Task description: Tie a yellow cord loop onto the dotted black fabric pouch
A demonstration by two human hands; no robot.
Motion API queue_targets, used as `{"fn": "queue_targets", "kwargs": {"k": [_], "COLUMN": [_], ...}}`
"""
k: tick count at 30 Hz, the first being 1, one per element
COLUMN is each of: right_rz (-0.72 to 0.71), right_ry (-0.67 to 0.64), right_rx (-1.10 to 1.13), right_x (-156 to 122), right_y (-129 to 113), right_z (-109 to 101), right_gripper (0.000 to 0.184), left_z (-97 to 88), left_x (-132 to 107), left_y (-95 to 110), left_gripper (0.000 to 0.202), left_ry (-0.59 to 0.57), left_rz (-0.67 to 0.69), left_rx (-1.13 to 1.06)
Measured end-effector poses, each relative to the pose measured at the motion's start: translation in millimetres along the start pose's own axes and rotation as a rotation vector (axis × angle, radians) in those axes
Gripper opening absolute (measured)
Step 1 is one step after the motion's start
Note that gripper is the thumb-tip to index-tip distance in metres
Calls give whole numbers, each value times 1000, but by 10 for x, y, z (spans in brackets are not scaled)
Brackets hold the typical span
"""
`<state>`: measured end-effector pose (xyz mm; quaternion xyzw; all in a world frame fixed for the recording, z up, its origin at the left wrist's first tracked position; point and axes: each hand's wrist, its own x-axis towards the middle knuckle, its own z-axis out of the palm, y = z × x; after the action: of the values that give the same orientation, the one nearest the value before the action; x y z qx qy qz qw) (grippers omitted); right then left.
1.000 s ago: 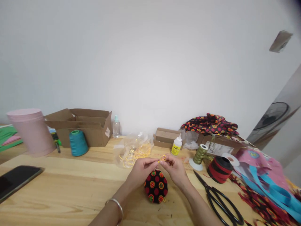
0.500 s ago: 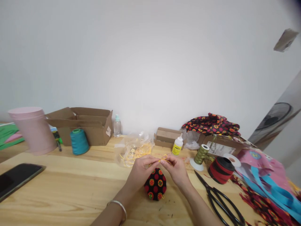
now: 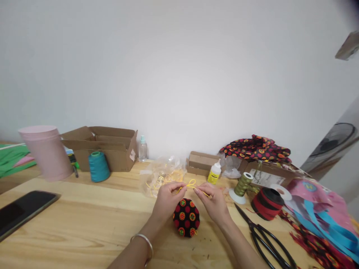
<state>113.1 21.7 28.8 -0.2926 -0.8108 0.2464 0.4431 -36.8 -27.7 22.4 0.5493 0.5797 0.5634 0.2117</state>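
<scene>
A thin yellow cord [image 3: 191, 183] runs between my two hands, with small loops standing up in its middle. My left hand [image 3: 169, 198] pinches it from one side between thumb and finger. From the other side my right hand [image 3: 212, 201] grips it the same way, and a loose end pokes out past the fingers. Just below and between the hands is a round black fabric piece [image 3: 186, 218] with red and orange flower prints. A bit of yellow cord shows at its lower right edge.
Behind my hands lies a plastic bag of yellow cord [image 3: 161, 177], with a glue bottle [image 3: 214, 173] to its right. Black scissors [image 3: 265, 239], spools and ribbon [image 3: 333, 228] crowd the right. A phone [image 3: 26, 211], teal thread cone [image 3: 98, 167] and open cardboard box [image 3: 106, 153] stand left.
My hands have drawn slightly apart, and the loops in the yellow cord now show clearly between them. The whole view has shifted a little, moving the table things rightward in the picture.
</scene>
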Motion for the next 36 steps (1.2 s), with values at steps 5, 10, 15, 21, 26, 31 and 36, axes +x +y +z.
{"fn": "queue_targets", "kwargs": {"k": [5, 10, 15, 21, 26, 31, 36], "right_rz": [-298, -359, -98, -73, -295, -408, -405], "right_ry": [-2, 37, 92, 48, 0, -24, -10], "right_rx": [-378, -354, -53, 13, -257, -414, -431], "right_x": [-6, 36, 66, 24, -18, -14, 2], "right_y": [-112, -139, 6, 36, -96, -197, -199], "right_z": [-124, -207, -174, -36, -29, -102, -145], "right_gripper": [16, 12, 8, 9, 13, 15, 13], "left_z": [-12, -22, 5, -2, -2, 13, -23], "left_x": [4, -31, -50, -19, 7, -13, -26], "left_y": [-3, 117, 136, 115, 62, 23, 99], "left_gripper": [17, 14, 13, 17, 17, 14, 13], "left_ry": [-9, -227, -356, -229, -127, -68, -134], "left_rz": [11, 146, 131, -118, -97, -26, 79], "left_rx": [32, 50, -79, -253, -180, -77, 4]}}
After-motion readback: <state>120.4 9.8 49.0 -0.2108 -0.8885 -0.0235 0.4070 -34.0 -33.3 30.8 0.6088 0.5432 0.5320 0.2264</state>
